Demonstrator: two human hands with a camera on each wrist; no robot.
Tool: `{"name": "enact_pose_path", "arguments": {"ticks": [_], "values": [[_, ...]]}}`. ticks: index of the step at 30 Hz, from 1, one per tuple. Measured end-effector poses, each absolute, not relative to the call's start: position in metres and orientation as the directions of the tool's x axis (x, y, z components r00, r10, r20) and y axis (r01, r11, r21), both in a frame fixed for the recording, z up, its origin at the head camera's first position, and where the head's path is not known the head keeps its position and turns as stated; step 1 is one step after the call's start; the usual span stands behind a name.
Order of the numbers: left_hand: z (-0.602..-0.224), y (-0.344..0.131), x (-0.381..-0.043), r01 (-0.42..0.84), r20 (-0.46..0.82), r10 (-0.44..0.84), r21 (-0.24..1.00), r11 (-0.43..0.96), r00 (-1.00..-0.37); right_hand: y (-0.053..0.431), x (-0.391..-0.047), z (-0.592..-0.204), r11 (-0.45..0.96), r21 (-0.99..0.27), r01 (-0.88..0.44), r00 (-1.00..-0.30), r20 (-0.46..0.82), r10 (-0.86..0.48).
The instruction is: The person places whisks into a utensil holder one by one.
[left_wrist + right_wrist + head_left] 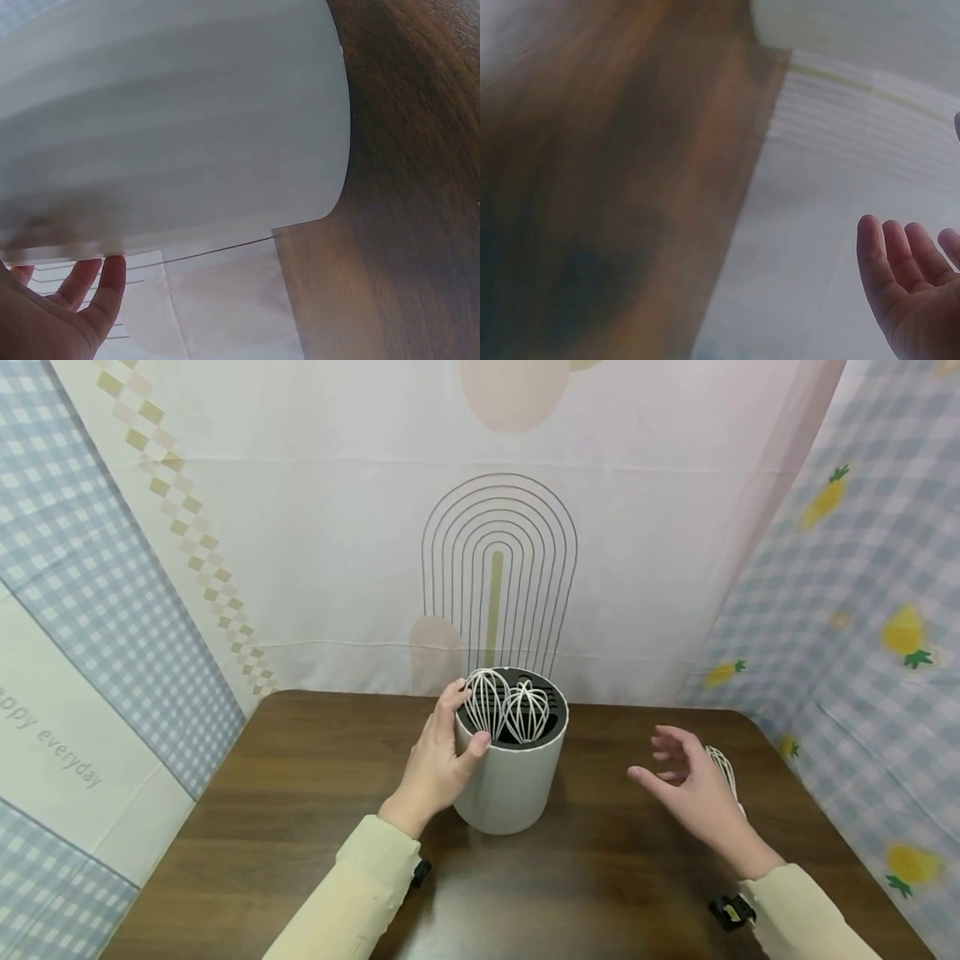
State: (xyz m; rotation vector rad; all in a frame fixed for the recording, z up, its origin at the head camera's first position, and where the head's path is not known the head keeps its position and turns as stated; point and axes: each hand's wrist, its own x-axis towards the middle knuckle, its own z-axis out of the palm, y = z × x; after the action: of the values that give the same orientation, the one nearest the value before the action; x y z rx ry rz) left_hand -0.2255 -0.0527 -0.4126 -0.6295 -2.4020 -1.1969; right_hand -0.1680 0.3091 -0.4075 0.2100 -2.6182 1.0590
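A white round utensil holder [510, 789] with a black slotted top stands upright on the wooden table. Two whisks [486, 700] sit in its top, wire heads up. My left hand [438, 760] grips the holder's left side near the rim, thumb in front and fingers toward the back. In the left wrist view, fingertips [112, 274] touch the holder's pale wall [195, 127]. To the right, my right hand [693, 785] is raised with relaxed fingers and holds nothing. Partly hidden behind it lies another whisk [723, 768] with white wires.
The brown wooden table [315, 827] has a patterned cloth [337, 568] hanging along its back edge. Checked blue cloths hang at the left [90, 543] and right [862, 693] sides. A small dark device [731, 912] is worn at the right wrist.
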Motion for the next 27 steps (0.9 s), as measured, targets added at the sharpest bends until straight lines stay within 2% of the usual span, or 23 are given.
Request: {"name": "enact_pose_path", "arguments": {"ticks": [17, 27], "values": [[-0.413, -0.053, -0.227, 0.547, 0.518, 0.223, 0.640, 0.539, -0.826, 0.374, -0.161, -0.432, 0.799, -0.599, -0.052, -0.975, 0.204, 0.090], [-0.412, -0.053, -0.227, 0.534, 0.501, 0.225, 0.647, 0.544, -0.836, 0.398, -0.159, -0.440, 0.825, -0.564, 0.028, -0.973, 0.175, 0.153]]}}
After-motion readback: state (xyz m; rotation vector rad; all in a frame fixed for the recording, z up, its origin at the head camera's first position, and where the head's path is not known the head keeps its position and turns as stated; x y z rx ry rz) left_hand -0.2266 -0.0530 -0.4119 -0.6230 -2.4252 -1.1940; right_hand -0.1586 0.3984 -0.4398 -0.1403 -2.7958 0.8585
